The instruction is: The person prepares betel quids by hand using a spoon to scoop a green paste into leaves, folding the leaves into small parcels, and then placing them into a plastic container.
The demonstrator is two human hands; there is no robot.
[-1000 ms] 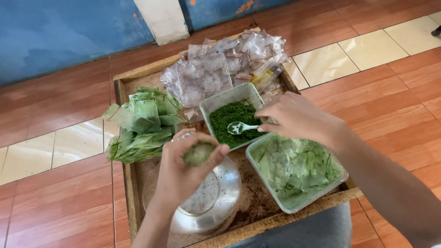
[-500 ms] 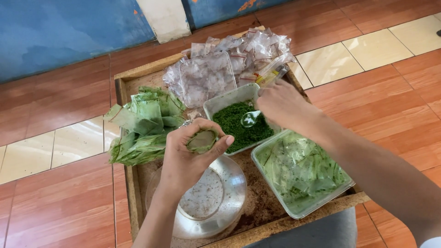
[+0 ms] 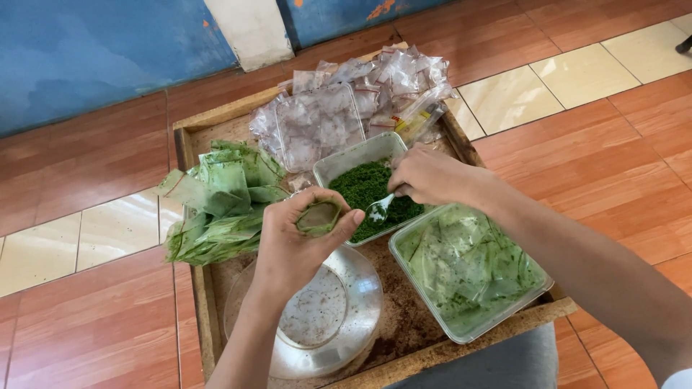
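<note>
Wooden tray [image 3: 193, 137] on tiled floor: left hand [image 3: 292, 241] grips leaf cone [image 3: 318, 217]; right hand [image 3: 430, 176], fingers pinching spoon [image 3: 378, 209], now nearer the cone than before.

The floor [image 3: 94, 166] is laid with reddish-brown tiles that have a wood-grain look, crossed by a band of pale cream tiles [image 3: 569, 72] running from the lower left of the frame to the upper right. Along the top edge stands a wall [image 3: 101, 50] painted blue, its paint worn and patchy. A white post [image 3: 252, 29] breaks the wall at top centre. The light is soft, even daylight, with no hard shadows on the tiles.
</note>
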